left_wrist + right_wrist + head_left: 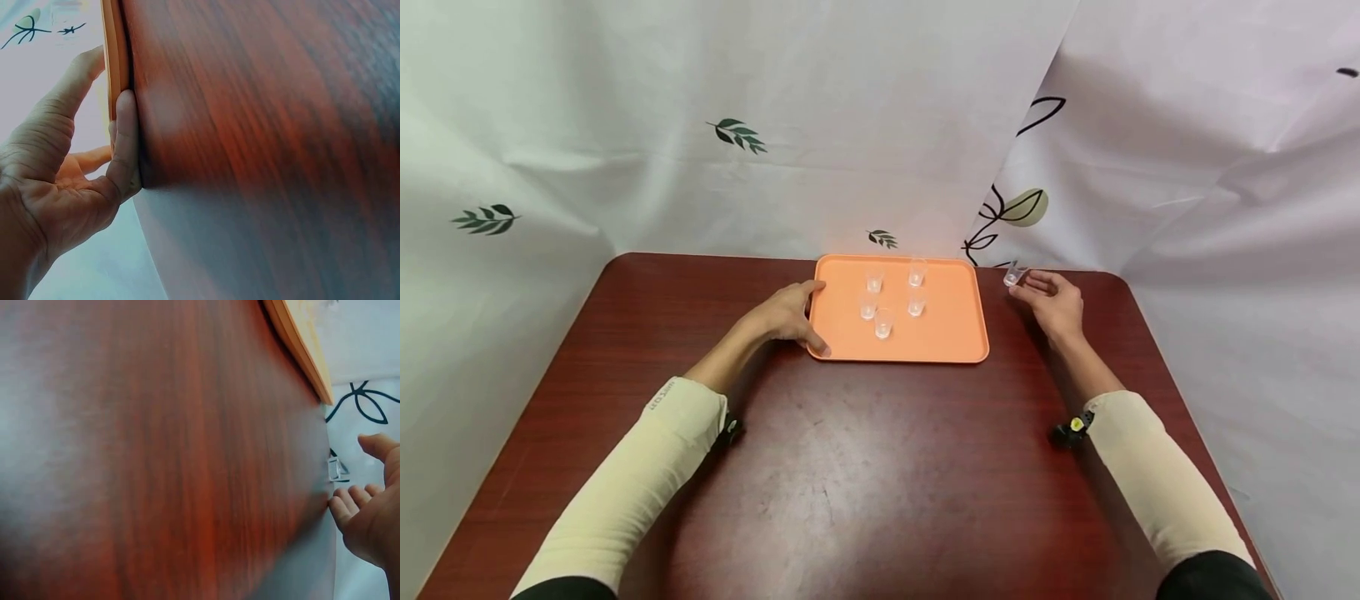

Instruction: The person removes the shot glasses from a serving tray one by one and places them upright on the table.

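Note:
My left hand (788,317) holds the left end of an orange tray (940,337), its thumb at the near corner and other fingers along the side. In the left wrist view, fingers press against the rim of the tray (116,56). Several small clear plastic cups (883,325) stand on the tray. Right of it, on the table near the back edge, is another small clear cup (1012,275). Beside this cup is my right hand (1054,307), thumb and fingers spread apart. The right wrist view shows the cup (334,469) with gaps to the fingers.
The dark red-brown table (865,467) has rounded back corners. White cloth (820,167) with leaf prints hangs right behind it and on both sides. A small dark device (1067,432) sits at the right wrist, another (732,428) at the left.

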Demonstrator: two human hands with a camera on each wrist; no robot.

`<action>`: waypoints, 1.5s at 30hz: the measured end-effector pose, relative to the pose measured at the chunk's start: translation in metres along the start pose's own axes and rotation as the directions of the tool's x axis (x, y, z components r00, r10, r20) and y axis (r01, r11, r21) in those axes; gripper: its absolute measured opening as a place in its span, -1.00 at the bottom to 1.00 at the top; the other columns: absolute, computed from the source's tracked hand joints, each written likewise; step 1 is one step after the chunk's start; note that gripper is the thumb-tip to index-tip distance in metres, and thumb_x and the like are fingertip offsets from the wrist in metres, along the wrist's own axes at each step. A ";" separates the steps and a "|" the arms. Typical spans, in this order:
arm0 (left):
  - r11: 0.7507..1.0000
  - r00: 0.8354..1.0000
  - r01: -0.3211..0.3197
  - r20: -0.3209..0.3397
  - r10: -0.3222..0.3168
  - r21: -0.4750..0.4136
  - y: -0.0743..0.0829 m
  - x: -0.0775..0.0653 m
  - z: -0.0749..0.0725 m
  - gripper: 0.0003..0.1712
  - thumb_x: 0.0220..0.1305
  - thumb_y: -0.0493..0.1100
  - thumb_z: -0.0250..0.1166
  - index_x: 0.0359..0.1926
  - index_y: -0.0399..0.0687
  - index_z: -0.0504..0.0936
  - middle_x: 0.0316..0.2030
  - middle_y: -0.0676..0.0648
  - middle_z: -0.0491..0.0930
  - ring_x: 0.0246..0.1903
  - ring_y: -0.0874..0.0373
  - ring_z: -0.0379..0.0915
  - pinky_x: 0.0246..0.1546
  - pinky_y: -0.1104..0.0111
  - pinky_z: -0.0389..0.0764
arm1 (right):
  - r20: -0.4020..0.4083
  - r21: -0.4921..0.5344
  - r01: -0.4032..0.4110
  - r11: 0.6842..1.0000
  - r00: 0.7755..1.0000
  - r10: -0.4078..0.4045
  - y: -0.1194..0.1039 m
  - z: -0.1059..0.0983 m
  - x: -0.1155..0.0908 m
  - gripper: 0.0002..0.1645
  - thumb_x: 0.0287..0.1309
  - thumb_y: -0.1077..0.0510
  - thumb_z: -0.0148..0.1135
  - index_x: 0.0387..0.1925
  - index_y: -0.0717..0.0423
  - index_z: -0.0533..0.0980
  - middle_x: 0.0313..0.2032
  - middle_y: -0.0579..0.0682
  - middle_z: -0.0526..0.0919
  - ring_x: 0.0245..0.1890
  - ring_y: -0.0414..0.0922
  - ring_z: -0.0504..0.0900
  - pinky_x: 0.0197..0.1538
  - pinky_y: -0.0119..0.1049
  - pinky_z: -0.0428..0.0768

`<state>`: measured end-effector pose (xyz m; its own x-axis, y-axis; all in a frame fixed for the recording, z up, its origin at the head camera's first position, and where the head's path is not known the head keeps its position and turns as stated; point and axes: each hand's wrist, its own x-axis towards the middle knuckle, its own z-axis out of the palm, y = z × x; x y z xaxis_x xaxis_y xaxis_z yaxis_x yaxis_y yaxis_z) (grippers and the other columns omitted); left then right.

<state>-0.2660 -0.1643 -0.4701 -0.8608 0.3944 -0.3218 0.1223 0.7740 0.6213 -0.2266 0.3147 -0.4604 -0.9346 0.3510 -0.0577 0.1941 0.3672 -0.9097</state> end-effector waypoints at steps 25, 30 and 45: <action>1.000 1.000 0.022 0.021 -0.023 0.002 0.019 -0.004 -0.003 0.70 -0.31 -0.02 0.96 0.82 -0.08 0.15 0.73 -0.44 0.16 0.76 -0.30 0.05 0.73 -0.15 0.24 | 0.087 0.214 0.125 0.969 0.985 -0.146 -0.016 0.024 -0.053 -0.23 0.32 0.22 0.62 0.47 0.38 0.56 0.29 0.19 0.78 0.22 -0.15 0.82 0.15 -0.58 0.72; 1.000 1.000 0.009 0.025 -0.009 0.007 0.023 -0.009 -0.004 0.64 -0.23 -0.05 0.92 0.81 -0.12 0.14 0.74 -0.46 0.13 0.78 -0.32 -0.01 0.76 -0.15 0.18 | 0.105 0.222 0.140 0.965 0.980 -0.167 -0.018 0.035 -0.058 -0.24 0.32 0.24 0.61 0.46 0.41 0.56 0.36 0.37 0.72 0.34 0.09 0.78 0.14 -0.59 0.71; 1.000 0.999 0.023 0.028 -0.022 -0.004 0.012 -0.010 -0.004 0.66 -0.25 -0.05 0.93 0.82 -0.10 0.13 0.72 -0.49 0.12 0.67 -0.30 0.17 0.67 -0.15 0.32 | 0.194 0.205 0.148 0.967 0.963 -0.189 -0.024 0.063 -0.060 -0.22 0.28 0.21 0.66 0.43 0.42 0.57 0.33 0.37 0.74 0.39 0.25 0.72 0.12 -0.60 0.70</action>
<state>-0.2583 -0.1608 -0.4565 -0.8489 0.3908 -0.3559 0.1007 0.7805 0.6170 -0.1943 0.2309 -0.4609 -0.9942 0.1011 0.0362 -0.0120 0.2303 -0.9731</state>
